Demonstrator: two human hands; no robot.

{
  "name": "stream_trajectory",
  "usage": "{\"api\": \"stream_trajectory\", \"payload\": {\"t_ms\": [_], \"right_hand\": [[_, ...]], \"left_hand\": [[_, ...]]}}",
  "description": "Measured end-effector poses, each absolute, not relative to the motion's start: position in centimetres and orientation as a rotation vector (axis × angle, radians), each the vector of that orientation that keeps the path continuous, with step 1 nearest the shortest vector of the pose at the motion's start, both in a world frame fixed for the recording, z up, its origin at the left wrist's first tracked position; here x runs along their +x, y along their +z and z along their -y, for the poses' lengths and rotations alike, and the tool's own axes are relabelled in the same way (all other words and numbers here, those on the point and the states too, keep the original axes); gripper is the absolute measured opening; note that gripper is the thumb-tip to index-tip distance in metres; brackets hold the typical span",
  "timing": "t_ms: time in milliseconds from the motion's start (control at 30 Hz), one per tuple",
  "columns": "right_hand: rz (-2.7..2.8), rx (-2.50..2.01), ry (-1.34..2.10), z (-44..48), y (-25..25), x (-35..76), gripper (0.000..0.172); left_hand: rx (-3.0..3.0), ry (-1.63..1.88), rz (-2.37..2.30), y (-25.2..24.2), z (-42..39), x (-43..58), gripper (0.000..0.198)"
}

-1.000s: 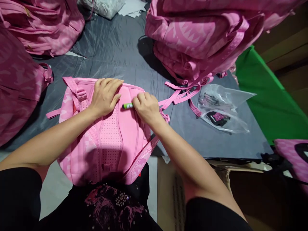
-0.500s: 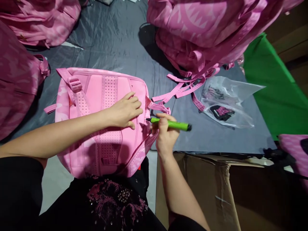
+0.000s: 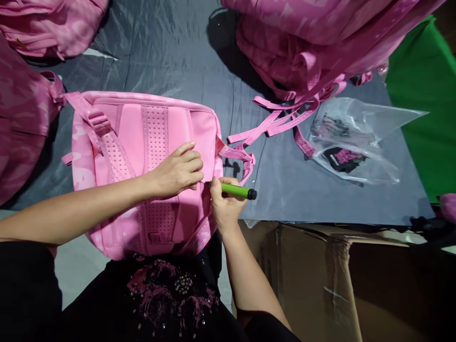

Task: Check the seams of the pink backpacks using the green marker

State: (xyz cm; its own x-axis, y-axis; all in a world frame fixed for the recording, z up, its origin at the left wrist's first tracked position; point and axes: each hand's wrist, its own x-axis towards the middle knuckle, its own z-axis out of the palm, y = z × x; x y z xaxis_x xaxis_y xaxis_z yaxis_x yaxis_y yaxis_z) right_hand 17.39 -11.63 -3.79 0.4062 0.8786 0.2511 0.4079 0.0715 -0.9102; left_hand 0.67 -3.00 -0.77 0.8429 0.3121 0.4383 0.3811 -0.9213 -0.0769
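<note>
A pink camouflage backpack lies with its padded back panel and straps facing up, partly on the table and partly against my black clothing. My left hand rests on the panel, fingers curled and pinching at the fabric near the right side seam. Close beside it, my right hand grips a green pen-shaped tool with black ends. The tool's thin dark tip points left at the panel, near my left fingertips. Whether the tip touches the fabric I cannot tell.
More pink backpacks stand at the back right and left of the grey-covered table. Right of the loose straps lies a clear plastic bag with dark and pink pieces. An open cardboard box sits below the table edge.
My right hand has moved left and down with the green tool, bringing its tip up to my left fingers. The left fingers have curled in. The view has shifted slightly.
</note>
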Motion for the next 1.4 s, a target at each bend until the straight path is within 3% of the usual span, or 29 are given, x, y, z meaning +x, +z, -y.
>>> {"api": "stream_trajectory", "payload": {"t_ms": [633,1000,1100,1300,1400], "right_hand": [[1.329,-1.538,0.451,10.7,-2.9,18.2,0.025],[1.349,-1.515,0.468,10.6,-2.7,18.1,0.025],[1.327,-1.532,0.468,10.6,-2.7,18.2,0.026],[1.218,-1.481,0.480,12.6,-3.1,18.5,0.021],[1.321,-1.339,0.524,14.2,-2.4,17.8,0.037]], "left_hand": [[-2.820,-0.680,0.530,-1.6,2.8,0.6,0.034],[-2.819,-0.627,0.530,-1.2,3.0,0.6,0.024],[-2.877,-0.483,0.511,-0.2,2.2,0.7,0.027],[-2.968,0.147,0.475,3.5,-1.8,1.7,0.030],[-2.942,0.269,0.589,6.9,-1.0,1.9,0.029]]}}
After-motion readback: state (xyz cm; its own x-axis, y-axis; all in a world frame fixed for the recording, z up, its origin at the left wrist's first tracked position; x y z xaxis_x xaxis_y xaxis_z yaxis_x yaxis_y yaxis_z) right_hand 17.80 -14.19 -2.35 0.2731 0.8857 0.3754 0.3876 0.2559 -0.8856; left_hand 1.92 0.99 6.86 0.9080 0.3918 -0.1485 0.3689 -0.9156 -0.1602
